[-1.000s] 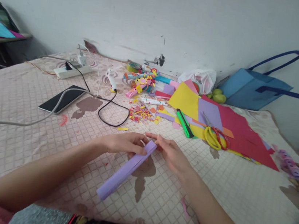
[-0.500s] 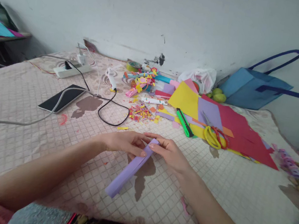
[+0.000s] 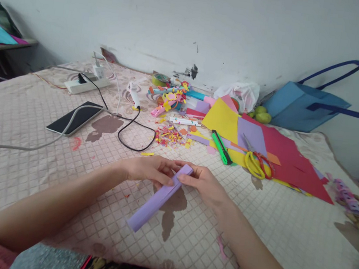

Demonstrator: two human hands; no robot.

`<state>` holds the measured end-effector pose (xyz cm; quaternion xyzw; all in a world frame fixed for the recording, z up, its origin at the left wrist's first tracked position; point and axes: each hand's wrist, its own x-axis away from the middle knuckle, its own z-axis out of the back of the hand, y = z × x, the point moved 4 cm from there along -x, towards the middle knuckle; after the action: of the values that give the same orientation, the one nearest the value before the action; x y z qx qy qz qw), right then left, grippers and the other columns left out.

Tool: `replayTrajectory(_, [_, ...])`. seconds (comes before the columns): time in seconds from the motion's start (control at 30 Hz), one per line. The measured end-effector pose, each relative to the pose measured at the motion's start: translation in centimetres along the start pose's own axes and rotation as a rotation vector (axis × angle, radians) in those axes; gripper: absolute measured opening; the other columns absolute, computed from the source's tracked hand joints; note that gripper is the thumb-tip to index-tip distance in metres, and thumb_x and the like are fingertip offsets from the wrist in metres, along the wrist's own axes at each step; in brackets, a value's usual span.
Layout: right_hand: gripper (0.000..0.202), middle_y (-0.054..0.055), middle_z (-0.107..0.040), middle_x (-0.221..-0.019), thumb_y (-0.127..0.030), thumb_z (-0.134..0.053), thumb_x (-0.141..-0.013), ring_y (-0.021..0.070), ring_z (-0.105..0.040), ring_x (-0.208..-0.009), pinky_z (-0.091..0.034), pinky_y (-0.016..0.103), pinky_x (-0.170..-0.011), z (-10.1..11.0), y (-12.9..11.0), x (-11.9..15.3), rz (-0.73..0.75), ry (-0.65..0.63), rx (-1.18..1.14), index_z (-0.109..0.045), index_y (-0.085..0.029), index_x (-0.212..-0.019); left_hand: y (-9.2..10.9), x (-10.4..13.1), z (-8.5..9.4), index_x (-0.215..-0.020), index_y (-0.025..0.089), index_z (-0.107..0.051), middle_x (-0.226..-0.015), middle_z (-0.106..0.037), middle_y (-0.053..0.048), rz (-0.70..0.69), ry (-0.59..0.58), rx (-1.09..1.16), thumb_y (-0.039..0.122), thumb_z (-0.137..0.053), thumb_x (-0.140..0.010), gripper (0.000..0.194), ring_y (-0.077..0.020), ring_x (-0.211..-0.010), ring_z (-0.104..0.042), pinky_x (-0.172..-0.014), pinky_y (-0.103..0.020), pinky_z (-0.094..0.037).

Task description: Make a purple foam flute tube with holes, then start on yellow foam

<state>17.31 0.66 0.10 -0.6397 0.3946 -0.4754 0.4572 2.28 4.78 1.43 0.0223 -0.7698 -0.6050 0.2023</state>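
A rolled or folded strip of purple paper (image 3: 153,204) slants from lower left to upper right above the patterned tablecloth. My left hand (image 3: 153,170) grips it from the left, thumb on top near its upper half. Around its upper end my right hand (image 3: 198,180) is closed, with the thumb pressed on the paper's face. The fingers beneath the paper are partly hidden. Beyond my hands lie small paper scraps (image 3: 171,136), and a green cutter (image 3: 221,147) is to their right.
Yellow-handled scissors (image 3: 255,164) rest on coloured sheets (image 3: 295,161) at the right. A blue bag (image 3: 302,107) stands behind. To the left are a dark phone (image 3: 75,118), a power strip (image 3: 86,85) and cables; a white glue gun (image 3: 134,95) is at centre back.
The lower end of the purple paper has risen slightly, and its upper end has shifted a little to the right. Both hands keep nearly the same place and hold.
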Motion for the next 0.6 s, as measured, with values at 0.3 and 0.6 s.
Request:
replayTrajectory(0.3, [0.033, 0.001, -0.07, -0.089, -0.037, -0.073, -0.073, 0.0192, -0.06, -0.091, -0.039, 0.037, -0.092, 0.14, -0.12, -0.08, 0.039, -0.005, -0.095, -0.071, -0.024, -0.103, 0.1, 0.01, 0.39, -0.123, 0.025, -0.056, -0.093, -0.063, -0.002, -0.03, -0.005, -0.035, 0.035, -0.069, -0.078, 0.048, -0.0118, -0.076, -0.057, -0.068, -0.023, -0.043])
replayTrajectory(0.6, [0.021, 0.004, -0.066, -0.114, -0.042, -0.068, -0.075, 0.022, -0.055, -0.102, -0.035, 0.04, -0.096, 0.83, -0.39, -0.48, 0.112, 0.074, -0.004, -0.075, -0.023, -0.081, -0.27, 0.06, 0.62, -0.117, 0.022, -0.06, -0.102, -0.064, -0.003, 0.011, 0.047, 0.001, 0.033, -0.068, -0.078, 0.041, -0.0131, -0.083, -0.06, -0.07, -0.022, -0.044])
